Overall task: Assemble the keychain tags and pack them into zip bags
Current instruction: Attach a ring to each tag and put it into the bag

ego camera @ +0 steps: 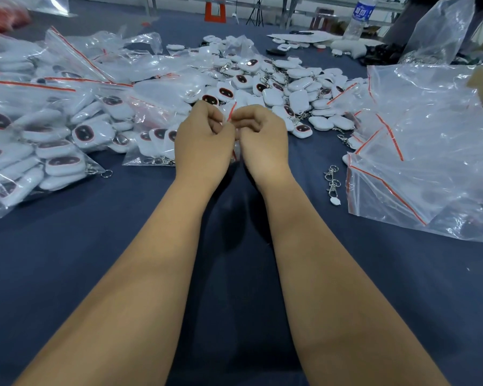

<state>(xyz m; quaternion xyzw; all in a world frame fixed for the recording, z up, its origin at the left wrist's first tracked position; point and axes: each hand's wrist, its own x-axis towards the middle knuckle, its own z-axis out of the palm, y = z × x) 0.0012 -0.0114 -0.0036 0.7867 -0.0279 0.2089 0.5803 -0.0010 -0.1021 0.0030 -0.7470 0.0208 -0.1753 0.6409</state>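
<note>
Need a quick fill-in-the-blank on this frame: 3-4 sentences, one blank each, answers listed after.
1. The left hand and right hand pinch a zip bag along its strip of ____ colour.
2. The table is covered by a dark ____ cloth.
3. The loose metal clasps lie to the ____ of the right forearm.
4. The bags packed with tags lie on the ____ side of the table.

Missing words: red; blue; right; left
</note>
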